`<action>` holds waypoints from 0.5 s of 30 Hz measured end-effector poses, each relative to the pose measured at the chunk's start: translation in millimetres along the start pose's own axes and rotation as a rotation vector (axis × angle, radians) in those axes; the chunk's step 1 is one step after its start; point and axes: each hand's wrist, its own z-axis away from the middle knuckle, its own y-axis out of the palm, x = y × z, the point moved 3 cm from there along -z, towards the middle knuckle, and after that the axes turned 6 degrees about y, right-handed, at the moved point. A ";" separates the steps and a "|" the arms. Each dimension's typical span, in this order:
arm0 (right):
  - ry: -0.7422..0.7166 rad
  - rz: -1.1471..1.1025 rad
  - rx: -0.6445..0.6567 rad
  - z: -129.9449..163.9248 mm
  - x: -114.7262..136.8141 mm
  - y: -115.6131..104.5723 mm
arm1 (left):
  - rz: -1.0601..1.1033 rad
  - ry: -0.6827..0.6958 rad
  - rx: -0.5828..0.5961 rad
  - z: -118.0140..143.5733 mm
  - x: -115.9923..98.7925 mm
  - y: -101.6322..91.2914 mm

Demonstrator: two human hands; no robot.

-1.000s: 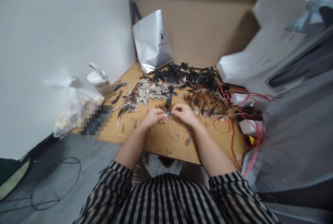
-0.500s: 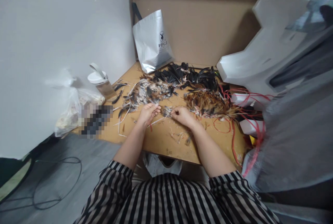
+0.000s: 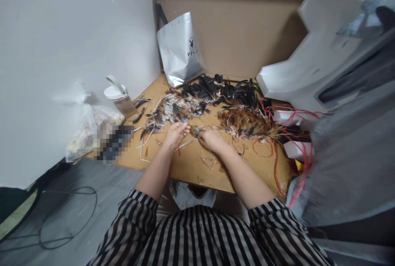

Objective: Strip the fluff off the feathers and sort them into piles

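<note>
Feathers (image 3: 197, 131) at frame centre, on table (image 3: 197, 167): light, soft, fragile, likely best pinched at quill; right hand (image 3: 209, 138) closed on small tuft; left hand (image 3: 176, 133) open, fingers spread at pale pile (image 3: 173, 111) edge; upper centre silver bag (image 3: 180, 50), contents hidden; left, lidded jar (image 3: 120, 99), clear bag (image 3: 86, 128) of pale scraps

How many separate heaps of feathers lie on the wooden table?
3. A grey-white heap lies just beyond the left hand, a black heap lies at the back, and a brown heap lies beside the right hand. Their edges overlap, so borders are uncertain.
</note>
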 end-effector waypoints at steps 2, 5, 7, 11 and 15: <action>0.026 -0.084 -0.021 0.7 -4.8 0.1 | 0.002 -0.005 -0.008 0.3 -0.2 0.3; 0.082 -0.373 -0.070 1.8 -15.7 0.5 | 0.005 -0.010 -0.022 0.5 -0.3 0.5; 0.174 -0.641 -0.073 1.5 -24.0 2.2 | 0.002 -0.014 -0.025 0.5 -0.1 0.6; 0.405 -1.245 -0.062 -1.1 -32.8 7.1 | -0.025 -0.041 0.014 1.4 1.8 2.7; 0.437 -1.652 -0.055 -6.0 -23.9 10.1 | -0.070 -0.113 0.122 4.2 7.1 7.3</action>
